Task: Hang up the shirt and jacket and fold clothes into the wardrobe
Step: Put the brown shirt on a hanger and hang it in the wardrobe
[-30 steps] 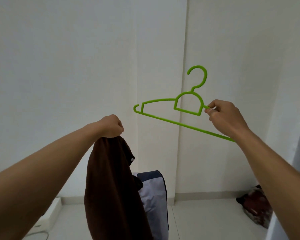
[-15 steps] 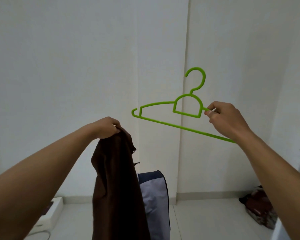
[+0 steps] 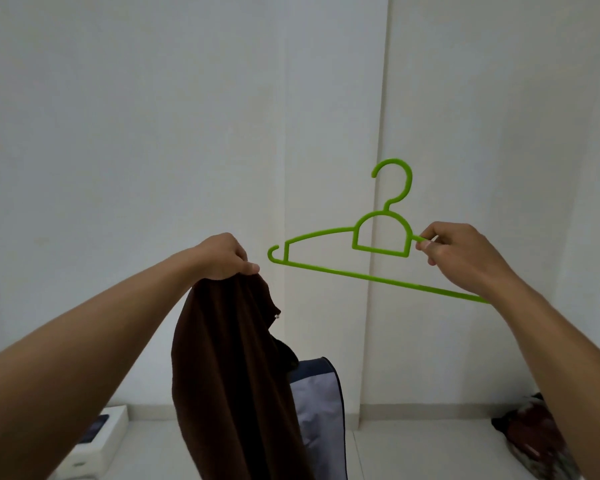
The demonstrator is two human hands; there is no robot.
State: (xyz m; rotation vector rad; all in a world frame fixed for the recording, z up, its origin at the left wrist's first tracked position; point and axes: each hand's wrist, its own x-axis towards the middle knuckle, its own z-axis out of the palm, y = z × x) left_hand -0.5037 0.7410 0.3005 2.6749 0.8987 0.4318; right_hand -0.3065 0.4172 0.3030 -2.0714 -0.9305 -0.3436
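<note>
My left hand [image 3: 224,256] grips the top of a dark brown shirt [image 3: 229,368], which hangs straight down in front of me. To its right, my right hand [image 3: 461,259] holds a bright green plastic hanger [image 3: 378,237] by its right shoulder, hook pointing up. The hanger's left tip ends just right of my left hand, a small gap apart from the shirt. Behind the brown shirt hangs or stands a pale lavender garment with dark navy trim [image 3: 317,407], partly hidden.
White walls fill the view, with a vertical corner seam [image 3: 383,133] behind the hanger. On the pale floor lie a white box [image 3: 97,441] at lower left and a dark red bundle of cloth [image 3: 530,434] at lower right.
The hanger's left tip and my left hand with the shirt have drawn closer together. The shirt's top has shifted slightly in my left hand's grip.
</note>
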